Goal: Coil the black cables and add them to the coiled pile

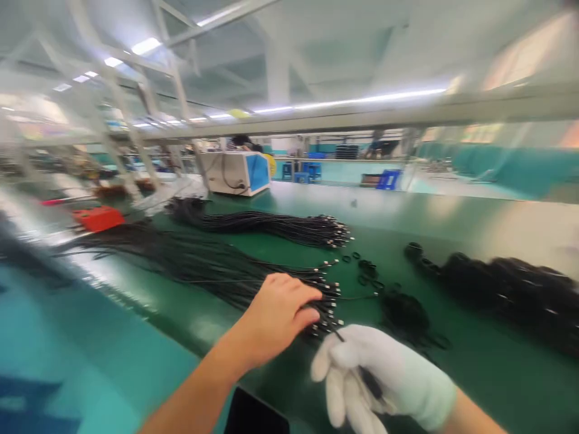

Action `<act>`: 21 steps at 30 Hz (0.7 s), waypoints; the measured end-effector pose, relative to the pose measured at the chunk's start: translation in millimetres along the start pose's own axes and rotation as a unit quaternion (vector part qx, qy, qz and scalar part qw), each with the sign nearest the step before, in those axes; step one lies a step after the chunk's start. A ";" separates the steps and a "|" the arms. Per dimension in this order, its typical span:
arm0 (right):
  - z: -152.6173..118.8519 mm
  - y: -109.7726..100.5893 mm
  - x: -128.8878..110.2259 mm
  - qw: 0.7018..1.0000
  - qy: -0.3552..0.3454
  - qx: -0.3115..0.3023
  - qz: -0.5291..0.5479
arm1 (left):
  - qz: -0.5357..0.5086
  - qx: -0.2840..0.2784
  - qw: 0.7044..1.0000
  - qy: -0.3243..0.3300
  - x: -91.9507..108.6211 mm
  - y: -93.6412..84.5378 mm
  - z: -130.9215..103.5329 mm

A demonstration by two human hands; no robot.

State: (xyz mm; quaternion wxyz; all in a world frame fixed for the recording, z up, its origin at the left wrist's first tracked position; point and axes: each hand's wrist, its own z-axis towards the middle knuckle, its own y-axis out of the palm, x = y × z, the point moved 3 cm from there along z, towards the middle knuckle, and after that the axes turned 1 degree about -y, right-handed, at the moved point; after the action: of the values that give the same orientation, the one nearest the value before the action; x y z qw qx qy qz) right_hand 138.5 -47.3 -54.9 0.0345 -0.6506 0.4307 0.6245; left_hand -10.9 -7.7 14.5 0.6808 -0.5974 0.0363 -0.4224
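Note:
My left hand (283, 310), bare, rests over the connector ends of a spread bundle of black cables (194, 259) on the green table (203, 325). Its fingers are bent, and what lies under them is partly hidden. Just right of it, my right hand (362, 374) wears a white glove and pinches a black cable between thumb and forefinger, with a dark piece showing at the palm. A second bundle of black cables (271, 224) lies farther back. Small black rings (367, 268) are scattered to the right, beside a dark pile (404, 313).
Coiled black cables (511, 289) lie at the right. A red object (99, 218) sits at the left, and a white and blue machine (237, 173) stands at the back. A dark flat object (256, 416) is at the bottom edge. Metal posts rise at the left.

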 end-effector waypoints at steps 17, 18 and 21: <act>15.1 -25.7 20.9 0.954 -0.061 -0.180 0.231 | -0.055 -0.101 0.992 0.061 0.1 38.7 44.8; 9.9 -26.2 13.7 0.952 -0.093 -0.179 0.232 | -0.058 -0.087 0.993 0.053 -5.3 44.9 41.9; -12.5 -36.9 -18.9 0.932 -0.237 -0.107 0.251 | 0.047 0.011 0.999 0.021 -30.9 59.4 26.3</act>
State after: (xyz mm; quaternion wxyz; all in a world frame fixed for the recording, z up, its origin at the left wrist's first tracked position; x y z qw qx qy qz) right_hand 173.4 -21.7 -54.4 -0.0927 -0.3542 0.4899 0.7911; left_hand 15.5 27.7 -42.2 0.7054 -0.5788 0.0739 -0.4024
